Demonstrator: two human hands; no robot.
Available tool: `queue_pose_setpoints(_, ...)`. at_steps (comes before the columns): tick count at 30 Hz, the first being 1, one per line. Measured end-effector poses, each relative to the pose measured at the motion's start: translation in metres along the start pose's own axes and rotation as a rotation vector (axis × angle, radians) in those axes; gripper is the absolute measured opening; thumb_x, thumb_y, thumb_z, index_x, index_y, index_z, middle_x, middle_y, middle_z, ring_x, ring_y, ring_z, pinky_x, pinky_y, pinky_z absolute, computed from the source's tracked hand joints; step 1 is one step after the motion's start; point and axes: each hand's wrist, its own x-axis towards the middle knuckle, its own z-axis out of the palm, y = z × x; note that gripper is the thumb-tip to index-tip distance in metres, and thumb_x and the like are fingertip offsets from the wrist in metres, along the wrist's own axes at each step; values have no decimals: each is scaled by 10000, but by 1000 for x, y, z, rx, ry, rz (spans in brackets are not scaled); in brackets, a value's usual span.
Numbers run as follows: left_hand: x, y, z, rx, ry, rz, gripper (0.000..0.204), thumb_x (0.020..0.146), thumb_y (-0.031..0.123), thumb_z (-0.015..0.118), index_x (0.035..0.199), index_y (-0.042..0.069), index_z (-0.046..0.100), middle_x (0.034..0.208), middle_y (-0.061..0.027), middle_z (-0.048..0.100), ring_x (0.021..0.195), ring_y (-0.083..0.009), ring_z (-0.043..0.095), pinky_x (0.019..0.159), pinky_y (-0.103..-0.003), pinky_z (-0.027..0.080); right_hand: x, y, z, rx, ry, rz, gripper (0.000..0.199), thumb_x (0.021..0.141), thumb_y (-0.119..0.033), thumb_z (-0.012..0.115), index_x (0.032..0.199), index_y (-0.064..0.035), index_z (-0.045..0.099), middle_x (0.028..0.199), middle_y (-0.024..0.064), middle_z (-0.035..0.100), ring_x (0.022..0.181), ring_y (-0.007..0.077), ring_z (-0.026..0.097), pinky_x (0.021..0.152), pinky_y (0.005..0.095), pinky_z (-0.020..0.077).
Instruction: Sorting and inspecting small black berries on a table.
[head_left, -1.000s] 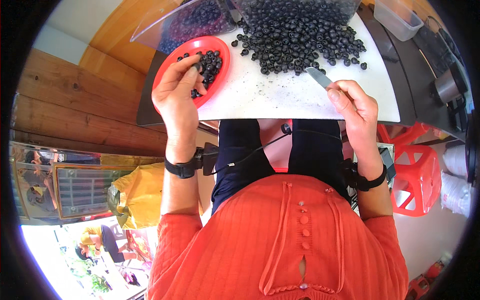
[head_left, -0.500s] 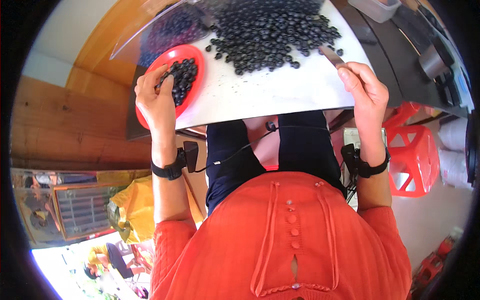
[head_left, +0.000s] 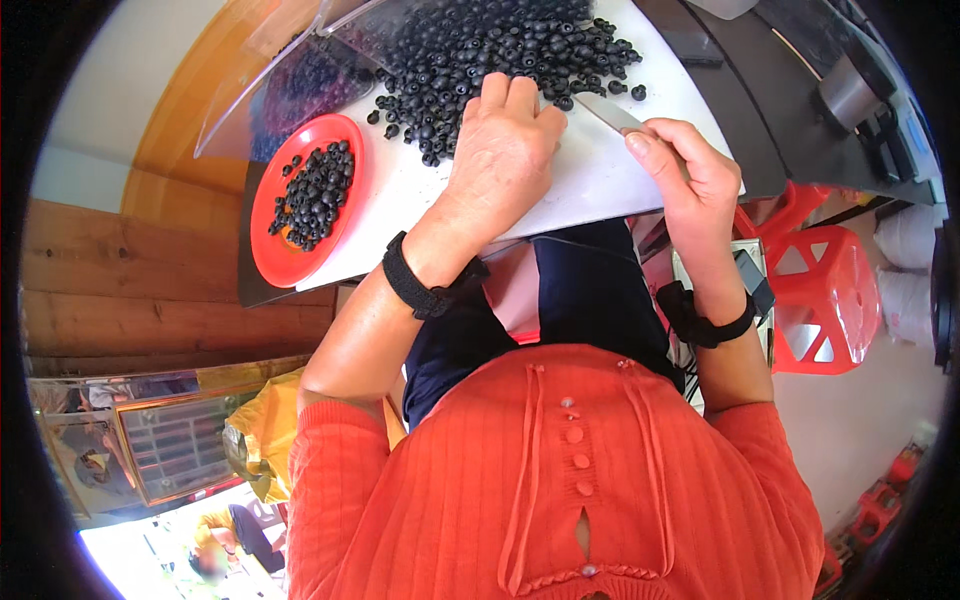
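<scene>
A large pile of small, black, round fruits, possibly olives or berries, covers the far part of a white board. At the pile's near edge, my left hand reaches in with bent fingers pressed together. Their tips are hidden, so what they pinch cannot be seen. My right hand grips a small knife, its blade pointing left toward my left hand and the pile's near right edge. Left of the pile, a red oval plate holds more black fruits.
A clear plastic panel slants behind the plate. Metal cup-like container stands on the dark surface at far right. Below it is a red plastic stool. Yellow bag lies at lower left; a person is beyond.
My left hand has left the red plate and moved right to the pile's near edge. The knife in my right hand has shifted slightly left. The whole view has shifted a little.
</scene>
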Motion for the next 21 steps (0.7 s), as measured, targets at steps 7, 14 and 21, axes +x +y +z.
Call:
queue_pose_setpoints(7, -2, -2, 2, 160, -52, 33, 177, 751, 38, 701, 928, 39, 693, 892, -112, 554, 906, -318, 543, 778, -410, 505, -1, 3, 0, -8, -10, -38, 175, 918, -149, 750, 963, 14, 706, 755, 80, 683, 642, 116, 606, 605, 254, 480)
queue_pose_setpoints(14, -35, 7, -40, -165, 13, -95, 251, 756, -76, 676, 994, 6, 663, 964, -141, 591, 928, -335, 574, 787, -410, 496, 2, -4, 0, 78, -33, -57, 156, 924, -118, 740, 980, 23, 706, 805, 61, 698, 696, 98, 614, 639, 238, 478)
queue_pose_setpoints(21, -78, -8, -51, -919, 98, -573, 192, 905, -37, 635, 1080, -10, 712, 930, -67, 643, 808, -168, 591, 724, -283, 473, -1, -27, 32, 85, -191, -102, 102, 916, -97, 732, 955, -9, 698, 726, 81, 650, 609, 139, 596, 578, 266, 460)
